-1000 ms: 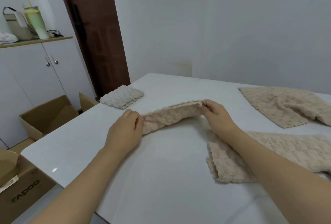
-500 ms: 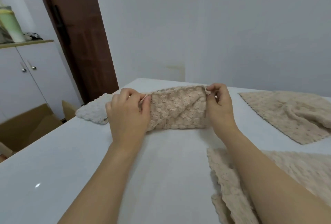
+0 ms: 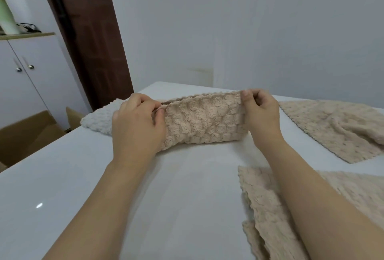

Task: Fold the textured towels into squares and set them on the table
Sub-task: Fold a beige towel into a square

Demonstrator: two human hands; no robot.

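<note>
While the beige textured towel (image 3: 204, 120) hangs doubled between both hands, its lower fold just touches the white table (image 3: 178, 187), near the far end. The left hand (image 3: 138, 123) pinches the top edges at one end, thumb and forefinger pressed together on the cloth; the right hand (image 3: 260, 110) pinches the other end the same way, thumb on the near face. The upper edge sags a little between them, and the two layers gape slightly near the left pinch.

By the look of it, we're mid-fold: the towel is a long band, not yet a square. The next move, I'd say, calls for bringing one end across to meet the other, corners matched, then laying it flat on the bare stretch of table in front. Keep that plush pile taut, or the layers will slip out of line.

Behind the left hand, a pale folded towel (image 3: 97, 118) sits by the table's far left edge, seemingly done. Two more beige towels wait unfolded: one (image 3: 336, 128) spread flat at the right, another (image 3: 268, 207) rumpled under the right forearm.
</note>
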